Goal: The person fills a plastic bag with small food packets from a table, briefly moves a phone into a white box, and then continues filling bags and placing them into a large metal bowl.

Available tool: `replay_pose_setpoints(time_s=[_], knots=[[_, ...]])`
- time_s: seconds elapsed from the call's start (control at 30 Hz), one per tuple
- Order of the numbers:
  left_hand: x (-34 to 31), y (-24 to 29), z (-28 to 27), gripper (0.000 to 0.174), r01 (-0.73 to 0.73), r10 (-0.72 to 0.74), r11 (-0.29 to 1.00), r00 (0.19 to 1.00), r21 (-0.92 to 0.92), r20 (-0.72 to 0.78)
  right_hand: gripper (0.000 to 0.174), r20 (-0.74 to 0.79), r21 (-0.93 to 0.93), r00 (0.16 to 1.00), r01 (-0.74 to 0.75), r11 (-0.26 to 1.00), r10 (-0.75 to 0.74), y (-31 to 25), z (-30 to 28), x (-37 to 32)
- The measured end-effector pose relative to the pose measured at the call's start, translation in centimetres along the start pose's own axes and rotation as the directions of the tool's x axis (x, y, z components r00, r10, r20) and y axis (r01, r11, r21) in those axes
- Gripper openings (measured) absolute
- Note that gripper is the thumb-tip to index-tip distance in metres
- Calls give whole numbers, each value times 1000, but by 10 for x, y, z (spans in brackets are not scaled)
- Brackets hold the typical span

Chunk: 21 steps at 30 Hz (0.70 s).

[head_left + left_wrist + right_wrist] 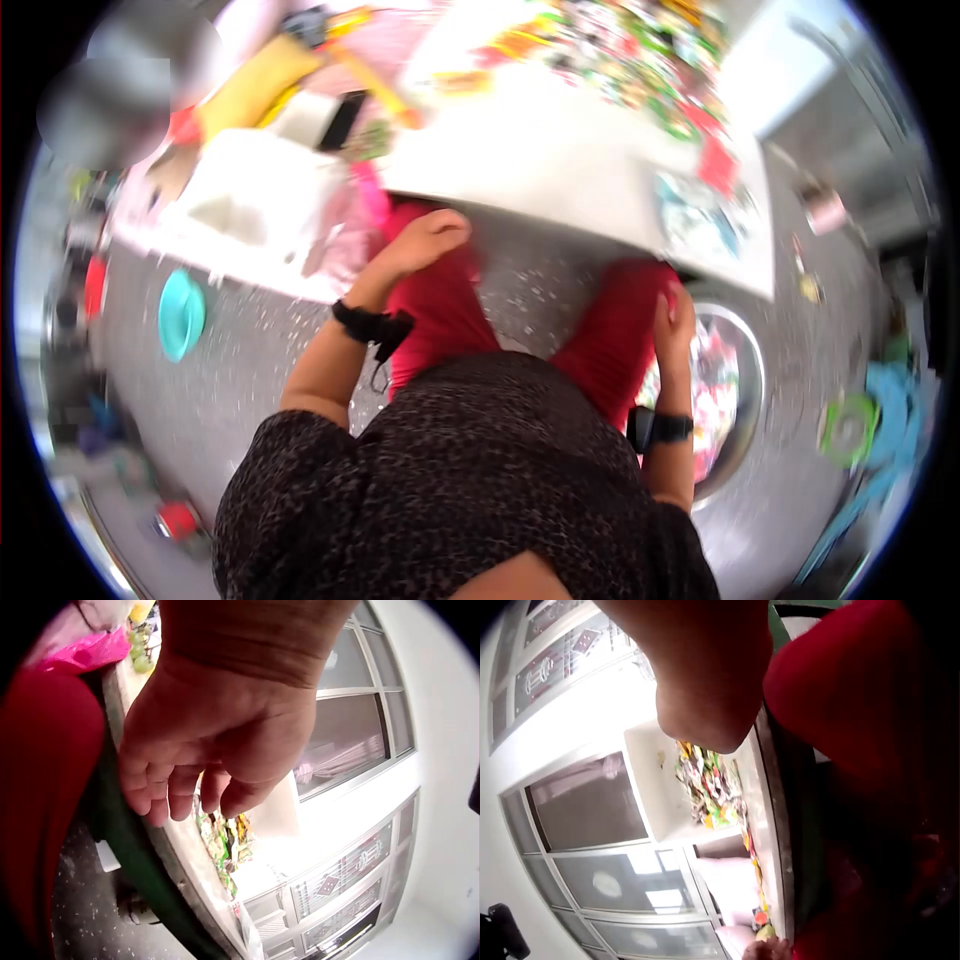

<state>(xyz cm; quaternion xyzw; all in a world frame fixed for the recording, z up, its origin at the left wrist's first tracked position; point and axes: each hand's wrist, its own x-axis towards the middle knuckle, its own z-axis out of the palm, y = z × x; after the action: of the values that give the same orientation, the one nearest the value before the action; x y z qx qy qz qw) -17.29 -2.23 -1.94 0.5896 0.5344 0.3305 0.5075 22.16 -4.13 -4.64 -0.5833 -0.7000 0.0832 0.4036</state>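
My left hand (430, 240) hovers over the left red trouser leg (430, 310), close to the front edge of the white table (540, 170). In the left wrist view the same hand (217, 739) hangs with loosely bent fingers and nothing in them. Beside the right knee is my right hand (676, 325), above a metal basin (752, 400) holding colourful small packets (715, 390). The right wrist view shows part of that hand (712, 712), its fingertips hidden. No object shows in it.
A heap of colourful wrapped packets (640, 60) covers the table's far side. A blue-white packet (690, 215) and a red one (717, 165) lie near its right corner. At left are a white plastic bag (250, 180), a black phone (343, 120) and, on the floor, a turquoise basin (181, 315).
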Motion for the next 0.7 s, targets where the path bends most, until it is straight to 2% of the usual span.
replay_pose_setpoints(time_s=[0.03,0.1,0.2,0.23,0.27,0.33,0.37,0.4,0.43,0.5,0.6,0.7], knots=[[-7,6,-7,14,-41,43,998,998,37,-50,20,-9,-27,995,100,995,-100,-12,8,1],[-20,21,-22,12,-95,119,986,976,137,-180,21,80,-31,984,163,986,-160,-6,28,-3],[-33,22,-60,16,-87,160,974,921,211,-356,20,139,-231,956,284,931,-257,-15,35,-5],[-38,23,-74,18,-78,176,966,897,246,-406,20,131,-217,957,284,934,-260,-14,36,-4],[-38,10,-91,18,-89,269,932,821,352,-504,20,124,-205,958,279,938,-258,-11,39,-4],[-47,18,-113,19,49,392,842,630,538,-670,19,116,-190,958,281,941,-263,-10,40,-2],[-50,16,-129,21,171,361,825,575,539,-734,19,113,-193,958,283,940,-265,-9,41,-2],[-53,9,-146,24,351,347,737,537,578,-769,18,111,-196,958,283,939,-265,-8,41,-2],[-57,-3,-164,28,424,384,672,502,607,-775,18,110,-200,958,282,938,-265,-7,42,-2],[-64,-26,-191,28,622,354,477,511,622,-783,18,103,-198,958,285,938,-269,-9,41,-3],[-74,-41,-206,27,744,-98,467,580,478,-808,17,100,-189,953,302,935,-287,-8,42,-1],[-76,-50,-213,26,726,-110,503,591,468,-799,17,110,-182,946,320,930,-304,-6,42,0]])
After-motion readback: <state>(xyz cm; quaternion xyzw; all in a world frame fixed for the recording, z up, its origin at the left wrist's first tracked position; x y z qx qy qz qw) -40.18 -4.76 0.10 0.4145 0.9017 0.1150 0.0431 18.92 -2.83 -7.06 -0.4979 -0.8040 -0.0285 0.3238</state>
